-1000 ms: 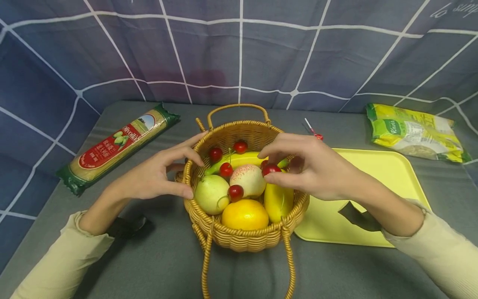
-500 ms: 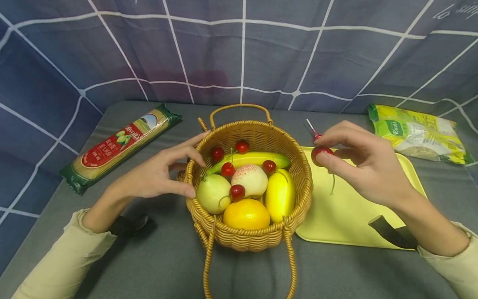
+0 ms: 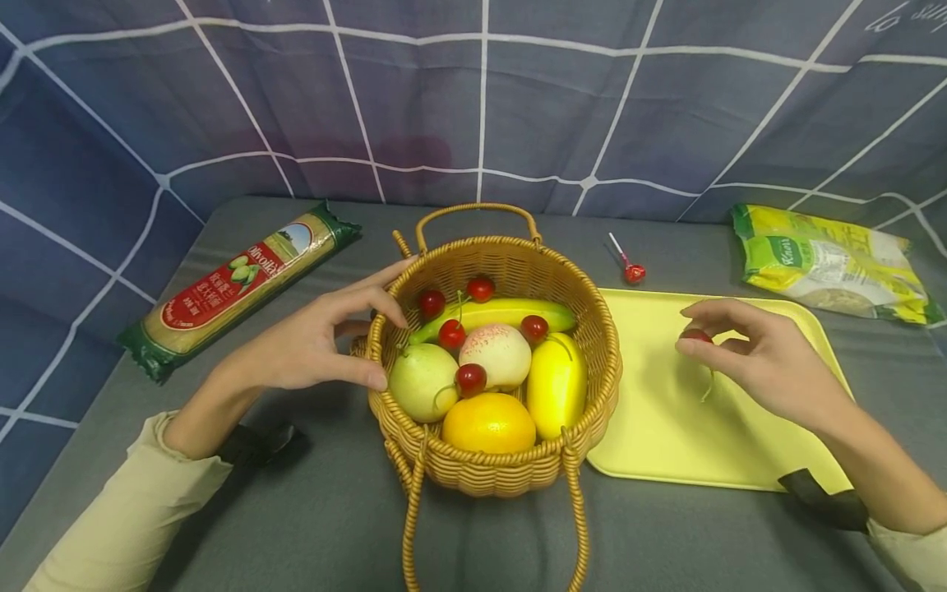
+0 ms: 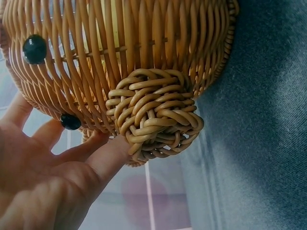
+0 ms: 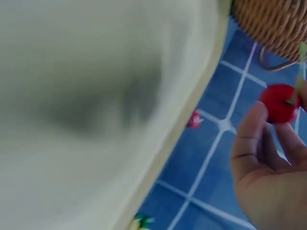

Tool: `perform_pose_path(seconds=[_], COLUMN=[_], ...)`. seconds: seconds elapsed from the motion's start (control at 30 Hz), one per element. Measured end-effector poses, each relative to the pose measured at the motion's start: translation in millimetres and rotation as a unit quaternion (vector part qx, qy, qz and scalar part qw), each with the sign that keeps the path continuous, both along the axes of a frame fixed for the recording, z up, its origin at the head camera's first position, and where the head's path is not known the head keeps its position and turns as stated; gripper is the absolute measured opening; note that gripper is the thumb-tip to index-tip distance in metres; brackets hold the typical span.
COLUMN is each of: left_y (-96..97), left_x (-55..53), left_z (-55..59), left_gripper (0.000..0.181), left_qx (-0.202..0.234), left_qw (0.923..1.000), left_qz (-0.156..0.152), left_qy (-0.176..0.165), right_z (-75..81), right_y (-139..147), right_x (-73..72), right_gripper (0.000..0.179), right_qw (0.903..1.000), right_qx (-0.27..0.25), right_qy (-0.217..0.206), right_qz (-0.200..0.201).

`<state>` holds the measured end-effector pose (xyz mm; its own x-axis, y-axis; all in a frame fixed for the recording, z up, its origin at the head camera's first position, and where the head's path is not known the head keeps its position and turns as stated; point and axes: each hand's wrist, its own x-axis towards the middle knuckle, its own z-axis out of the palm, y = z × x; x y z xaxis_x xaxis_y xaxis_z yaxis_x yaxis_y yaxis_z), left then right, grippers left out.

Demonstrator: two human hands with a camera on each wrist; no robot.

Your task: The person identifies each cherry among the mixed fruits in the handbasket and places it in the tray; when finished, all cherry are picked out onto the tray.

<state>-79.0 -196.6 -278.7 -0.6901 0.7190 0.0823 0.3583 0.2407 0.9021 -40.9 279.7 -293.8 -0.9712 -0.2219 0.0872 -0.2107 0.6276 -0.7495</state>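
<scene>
A round wicker basket (image 3: 491,477) holds a green pear (image 3: 422,386), a pale peach (image 3: 506,358), a banana (image 3: 510,312), an orange-yellow lemon-shaped fruit (image 3: 488,423), a yellow oblong fruit (image 3: 555,395) and several red cherries (image 3: 534,328). My left hand (image 3: 318,341) holds the basket's left side, index finger and thumb over the rim; in the left wrist view other fingers lie against the outer weave. Above the yellow tray (image 3: 651,427) my right hand (image 3: 762,358) pinches a cherry (image 5: 279,104) between thumb and fingertips. Its green stem hangs down in the head view.
A spaghetti pack (image 3: 237,284) lies left of the basket. Behind the tray are a red lollipop (image 3: 634,272) and a yellow-green Knorr bag (image 3: 832,263). One basket handle (image 3: 410,526) reaches toward the front; another stands at the back. A tile-patterned cloth (image 3: 414,99) hangs behind.
My right hand has moved right with the cherry, from over the basket to over the tray. The lollipop has come into full view. My left hand stays at the basket.
</scene>
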Motion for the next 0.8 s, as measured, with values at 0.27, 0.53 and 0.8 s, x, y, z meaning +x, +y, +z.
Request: perform_pose_path(seconds=[0.27, 0.53, 0.8], left_y=[0.4, 0.3, -0.1], left_x=[-0.2, -0.6, -1.0], left_z=[1.0, 1.5, 1.5], left_gripper=[0.039, 0.038, 0.037], left_qx=[0.0, 0.004, 0.006], left_qw=[1.0, 1.0, 0.9999], left_qz=[-0.002, -0.005, -0.007], left_qy=[-0.001, -0.001, -0.003], right_z=[-26.1, -33.7, -37.3], right_y=[24, 28, 24], right_x=[-4.9, -7.6, -7.3], right_gripper=[0.027, 0.03, 0.029], right_qw=[0.996, 0.9935, 0.9909], right_qx=[0.07, 0.097, 0.111], right_qy=[-0.035, -0.012, 0.005], right_qz=[0.043, 0.058, 0.075])
